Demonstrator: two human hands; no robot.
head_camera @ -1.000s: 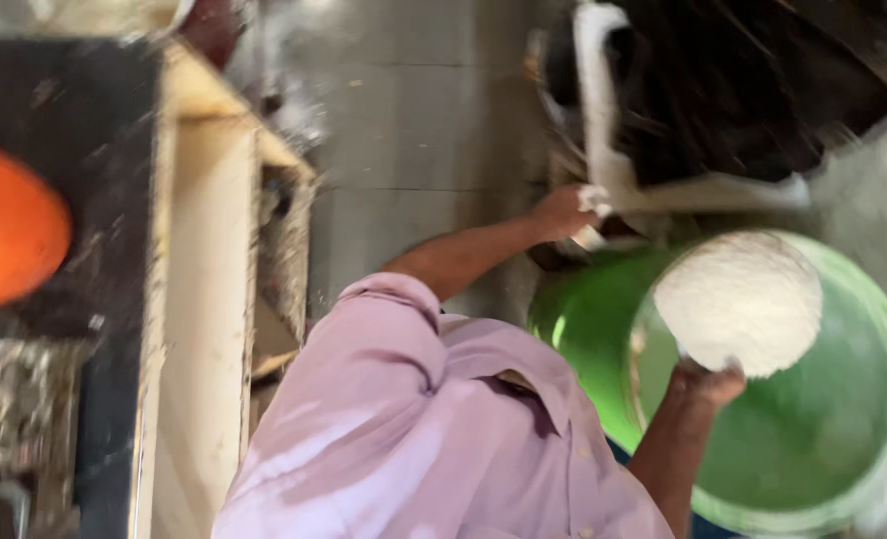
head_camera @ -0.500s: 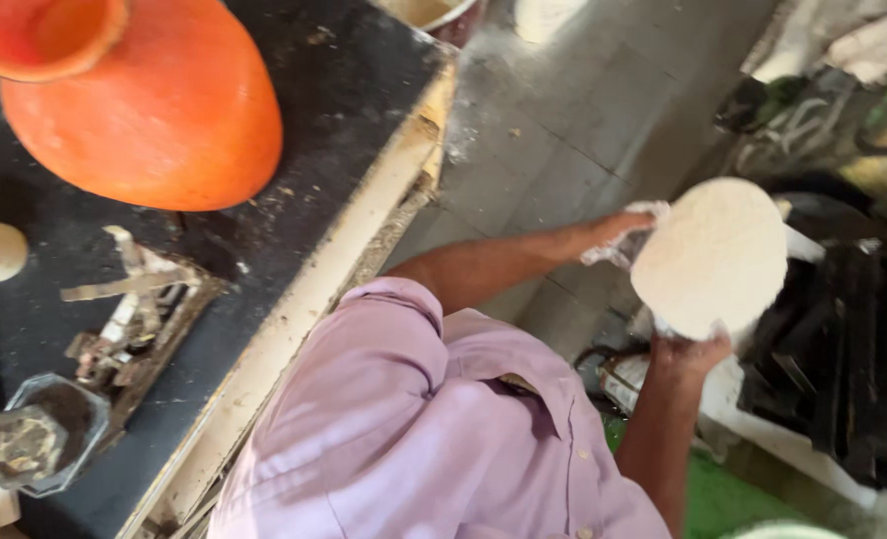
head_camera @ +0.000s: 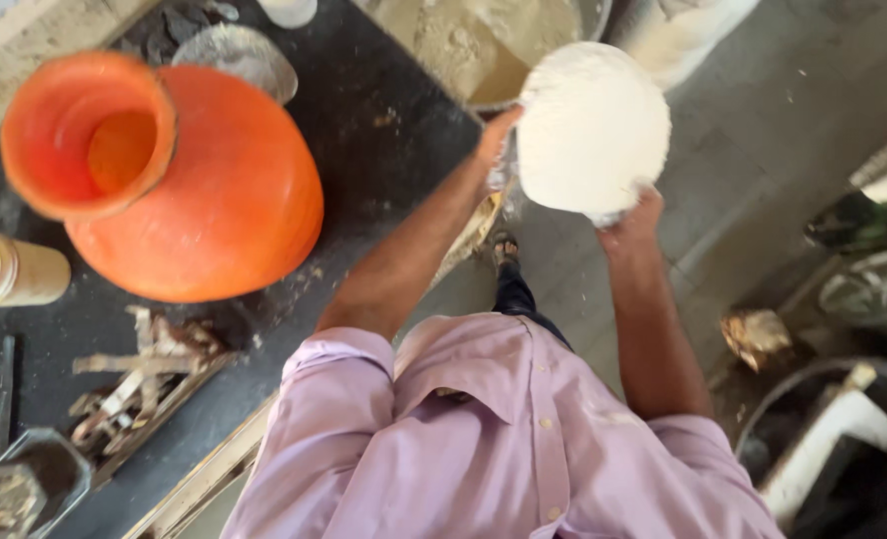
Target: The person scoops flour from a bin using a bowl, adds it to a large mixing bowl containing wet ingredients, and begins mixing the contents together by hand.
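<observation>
Holding a round white dish of flour [head_camera: 591,130], left hand [head_camera: 495,140] and right hand [head_camera: 631,226] clamped on its rim, orange clay pot [head_camera: 169,175] on dark counter [head_camera: 383,160].

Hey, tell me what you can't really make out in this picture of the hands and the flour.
Head view only:
- Left hand: fingers hidden behind the white flour-heaped dish.
- Right hand: fingers tucked under the dish.
- The dish itself: covered by flour, material unclear.
- Metal bowl: cut off by the top edge.
- Objects at far right: blurred.
</observation>
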